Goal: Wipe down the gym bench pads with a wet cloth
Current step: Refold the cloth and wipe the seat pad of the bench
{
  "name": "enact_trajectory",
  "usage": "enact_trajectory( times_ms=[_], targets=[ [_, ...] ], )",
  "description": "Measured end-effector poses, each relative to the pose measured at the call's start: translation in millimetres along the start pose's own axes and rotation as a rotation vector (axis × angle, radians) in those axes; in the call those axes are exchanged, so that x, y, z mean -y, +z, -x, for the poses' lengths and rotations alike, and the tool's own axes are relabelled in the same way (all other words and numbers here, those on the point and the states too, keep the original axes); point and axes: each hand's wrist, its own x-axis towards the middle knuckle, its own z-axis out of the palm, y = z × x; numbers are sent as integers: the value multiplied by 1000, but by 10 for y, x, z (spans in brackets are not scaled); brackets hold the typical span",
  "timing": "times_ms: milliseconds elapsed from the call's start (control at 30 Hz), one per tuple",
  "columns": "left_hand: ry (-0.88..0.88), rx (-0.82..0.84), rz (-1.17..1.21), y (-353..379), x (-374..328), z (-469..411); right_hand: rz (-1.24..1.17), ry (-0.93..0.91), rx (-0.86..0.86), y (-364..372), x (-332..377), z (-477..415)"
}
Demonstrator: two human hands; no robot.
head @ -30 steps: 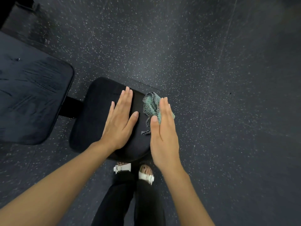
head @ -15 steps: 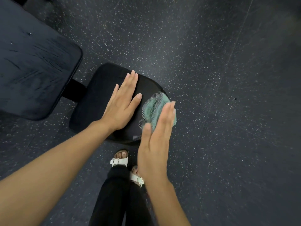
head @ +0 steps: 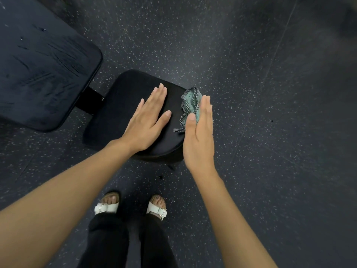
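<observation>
A small black bench pad (head: pixel 119 105) sits in the middle of the view. My left hand (head: pixel 148 120) rests flat on its top, fingers straight. A teal cloth (head: pixel 190 102) with a dark braided edge lies against the pad's right side. My right hand (head: pixel 200 136) presses the cloth against that side with straight fingers, palm turned toward the pad. Most of the cloth is hidden behind the hand. A larger dark pad (head: pixel 42 66) with wet streaks lies at the upper left, joined to the small one by a black bar (head: pixel 90 97).
The floor (head: pixel 270 93) is dark speckled rubber all around. My feet in white sandals (head: pixel 157 209) and black trousers stand just below the small pad.
My right hand with the cloth moved from the top right of the small pad back to its right side. My left hand stayed flat on the pad. The camera pulled back.
</observation>
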Motion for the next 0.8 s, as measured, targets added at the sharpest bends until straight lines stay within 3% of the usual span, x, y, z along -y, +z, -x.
enact_trajectory(
  times_ms=[167, 500, 800],
  targets=[
    [41, 12, -4, -14, 41, -4, 74, -74, -151, 282, -9, 428],
    [230, 129, -50, -142, 278, 17, 7, 80, -541, 900, 203, 567],
    [334, 207, -88, -206, 430, -57, -111, 151, -534, 544, 105, 186]
  ],
)
